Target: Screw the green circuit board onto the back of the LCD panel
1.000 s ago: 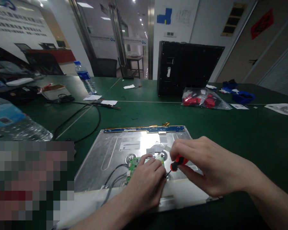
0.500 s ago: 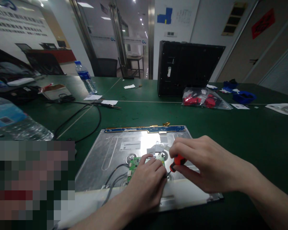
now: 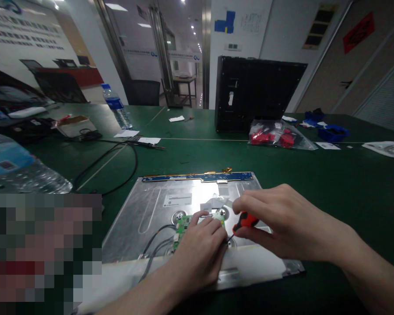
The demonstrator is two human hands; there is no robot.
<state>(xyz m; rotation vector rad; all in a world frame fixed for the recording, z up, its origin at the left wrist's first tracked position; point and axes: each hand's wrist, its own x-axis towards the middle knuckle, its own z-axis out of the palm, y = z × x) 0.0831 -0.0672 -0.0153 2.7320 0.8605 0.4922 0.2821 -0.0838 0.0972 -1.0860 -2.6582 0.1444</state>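
A silver flat display panel (image 3: 128, 236) lies face down on the table, with a blue circuit strip (image 3: 187, 177) along its far edge. On its middle sits a green circuit board (image 3: 181, 224). My left hand (image 3: 202, 243) is closed over this board, its fingers curled on top; the thumb is hidden. In my right hand (image 3: 276, 221) is a red and black screwdriver (image 3: 246, 222), gripped by its handle and tilted. Its thin shaft points down at the board's right side, beside my left fingers. The tip is hard to make out. Grey and black cables (image 3: 156, 249) run from the board's left.
A black casing (image 3: 259, 94) stands upright at the back, with a clear bag of red parts (image 3: 282, 135) before it. Water bottles (image 3: 116, 105) and a black cable (image 3: 136, 164) are to the left. Blurred blocks cover the lower left corner.
The screwdriver handle has turned slightly and leans a little more to the right in my right hand. My left hand has stayed on the board.
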